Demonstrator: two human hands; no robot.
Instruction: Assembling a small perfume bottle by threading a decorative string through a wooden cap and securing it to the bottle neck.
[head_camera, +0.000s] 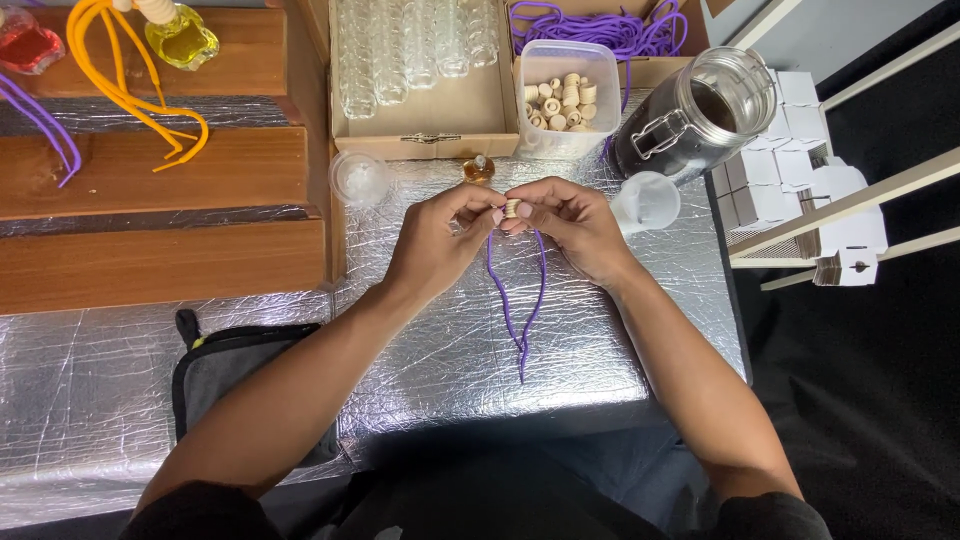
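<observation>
— Nearest us, a grey pouch (235, 375) lies on the foil-covered desk (600, 330). And the hands?

— Left hand (440, 235) and right hand (572, 225) pinch one small wooden bead (512, 208) between fingertips, just above the desk. A purple cord (518, 300) hangs from it, beside the tub of beads (566, 98).

You have 2 hands at work, 1 left hand (437, 238) and 1 right hand (572, 226), pinching 1 wooden bead (512, 208) on 1 purple cord (520, 300). At 12 o'clock sits 1 plastic tub of beads (568, 98); at 1 o'clock, 1 glass jar (700, 112).
</observation>
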